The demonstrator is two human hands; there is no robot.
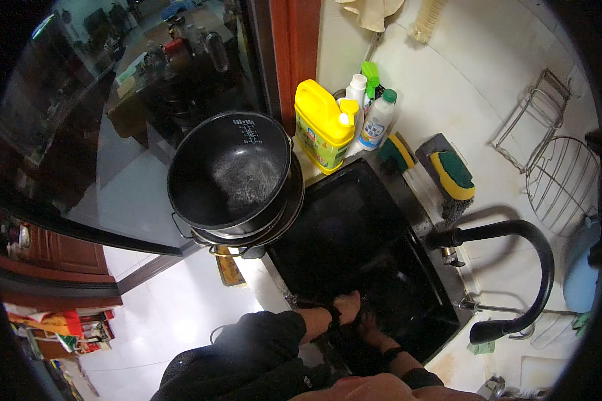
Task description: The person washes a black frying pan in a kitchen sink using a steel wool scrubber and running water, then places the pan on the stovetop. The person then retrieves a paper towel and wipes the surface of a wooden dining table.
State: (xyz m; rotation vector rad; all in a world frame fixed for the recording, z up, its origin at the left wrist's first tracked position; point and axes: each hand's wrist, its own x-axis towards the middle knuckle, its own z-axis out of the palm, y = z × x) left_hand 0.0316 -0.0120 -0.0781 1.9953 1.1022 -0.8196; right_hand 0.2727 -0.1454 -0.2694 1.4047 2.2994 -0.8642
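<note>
Both hands are low in a black sink (341, 215), close together near its near edge. My left hand (348, 307) is bent at the wrist, its fingers lost in the dark. Beside it, a little lower in the view, my right hand (371, 328) reaches in with its fingers partly visible. Whether either hand holds something cannot be seen in the dark basin. A black faucet (537, 260) arches at the right, its spout outside the basin. Left of the sink, a black-lined inner cooking pot (231, 175) rests tilted on other round cookware.
A yellow jug (323, 125), a white bottle with green cap (379, 120) and a green-topped spray bottle (370, 80) stand behind the sink. Sponges (451, 175) sit by its back rim. Wire racks (562, 185) hang on the wall. Dark glass (130, 150) lies at left.
</note>
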